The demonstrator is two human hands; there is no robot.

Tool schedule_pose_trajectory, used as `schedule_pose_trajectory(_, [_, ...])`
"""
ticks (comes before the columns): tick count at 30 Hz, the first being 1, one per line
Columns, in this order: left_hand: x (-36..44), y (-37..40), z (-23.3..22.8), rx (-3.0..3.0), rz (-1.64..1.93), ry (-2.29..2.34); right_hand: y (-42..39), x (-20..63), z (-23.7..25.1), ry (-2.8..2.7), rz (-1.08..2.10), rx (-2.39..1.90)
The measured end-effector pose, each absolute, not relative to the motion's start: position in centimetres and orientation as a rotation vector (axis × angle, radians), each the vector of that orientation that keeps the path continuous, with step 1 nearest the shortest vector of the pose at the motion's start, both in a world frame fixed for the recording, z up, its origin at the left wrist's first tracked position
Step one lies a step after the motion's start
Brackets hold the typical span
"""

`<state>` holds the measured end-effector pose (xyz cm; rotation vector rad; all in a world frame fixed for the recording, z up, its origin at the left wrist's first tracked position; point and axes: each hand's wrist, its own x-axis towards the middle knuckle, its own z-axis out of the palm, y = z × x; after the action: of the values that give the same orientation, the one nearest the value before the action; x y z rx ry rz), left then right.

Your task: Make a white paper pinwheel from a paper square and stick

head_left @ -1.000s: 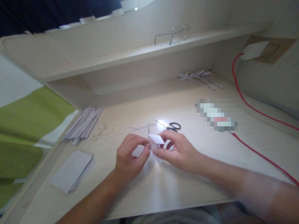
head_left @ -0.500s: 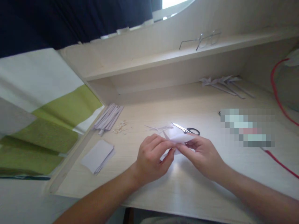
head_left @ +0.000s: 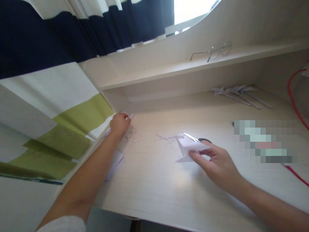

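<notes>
My right hand [head_left: 218, 161] holds a folded, cut sheet of white paper [head_left: 185, 149], thumb on its near side, pointed flaps spread to the left. Just behind that hand lie scissors [head_left: 191, 137], their handles partly covered. Thin paper strips [head_left: 169, 138] are left of the blades. At the far left, my left hand [head_left: 120, 124] is over the rolled paper sticks [head_left: 131, 116] and hides most of them. Its fingers are bent closed at the pile; what they pinch is hidden. Small pale scraps [head_left: 130, 135] are beside it. My left forearm partly covers a stack of white paper [head_left: 117, 162].
Paper pinwheels on sticks [head_left: 238, 93] lie at the back right. A pixelated object [head_left: 263, 141] with a red cable [head_left: 298, 175] is on the right. Glasses [head_left: 217, 51] rest on the shelf [head_left: 169, 71]. Curtains [head_left: 79, 106] hang along the left edge.
My left hand has let go of the folded paper and moved to the paper sticks at the far left. My right hand keeps the paper. The camera view has shifted slightly.
</notes>
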<state>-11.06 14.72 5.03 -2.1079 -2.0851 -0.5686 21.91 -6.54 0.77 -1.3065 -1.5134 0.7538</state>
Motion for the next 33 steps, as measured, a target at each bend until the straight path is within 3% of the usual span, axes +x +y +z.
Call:
schedule_pose_trajectory(5, [-13.3,16.4,3.5,-1.968,-0.301,-2.249,-6.5,21.7,1.0,-1.529,0.736,-1.303])
schedule_pose_trajectory(12, [-13.0,16.9,3.5,-1.954,-0.329,-2.247,-6.4,21.8,0.7,-1.511,0.742,-1.318])
schedule_pose_trajectory(22, [-8.2,12.9,6.4,-2.313,-1.011,-2.161,-5.9,22.0,0.8,-1.432,0.760,-1.323])
schedule_pose_trajectory(26, [-4.1,7.8,5.3,-2.670,-1.275,-2.017,-5.5,22.2,1.1,-1.350,0.757,-1.334])
schedule_pose_trajectory(29, [-1.7,4.1,4.1,-2.945,-1.747,-1.843,-5.1,22.6,1.3,-1.267,0.757,-1.308])
schedule_pose_trajectory(33, [0.3,0.9,2.6,-3.171,-1.774,-1.849,-4.7,23.0,1.3,-1.182,0.775,-1.290])
